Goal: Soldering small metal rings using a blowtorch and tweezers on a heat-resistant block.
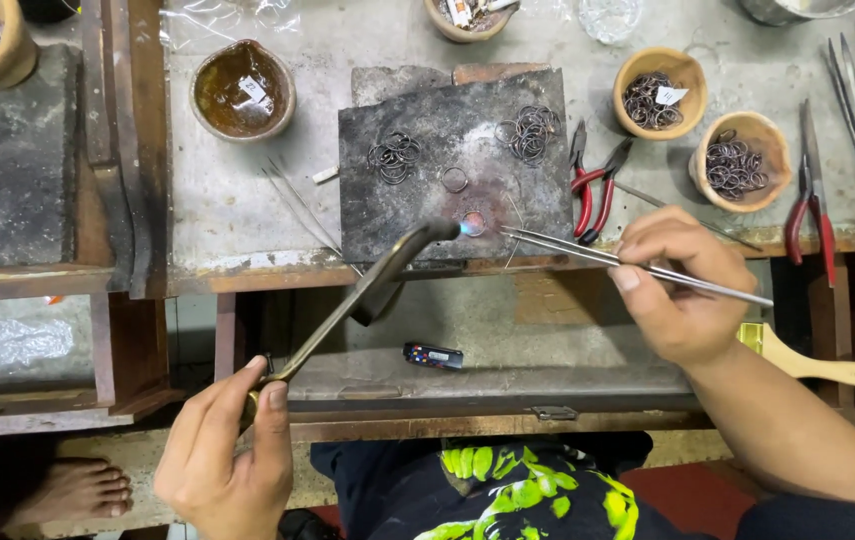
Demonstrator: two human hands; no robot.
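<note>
Left hand closed around rear end of torch; long axis diagonal, nozzle pointing up and right, flame on small ring lying on dark soldering block. Right hand pinching tweezers; long axis near horizontal, tips pointing left, just beside heated ring. Ring clusters resting farther back on block. Red-handled pliers lying on worktop right of block.

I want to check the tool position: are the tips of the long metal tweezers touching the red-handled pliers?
No, the long metal tweezers in the right hand point at the small glowing ring, apart from the red-handled pliers.
</note>
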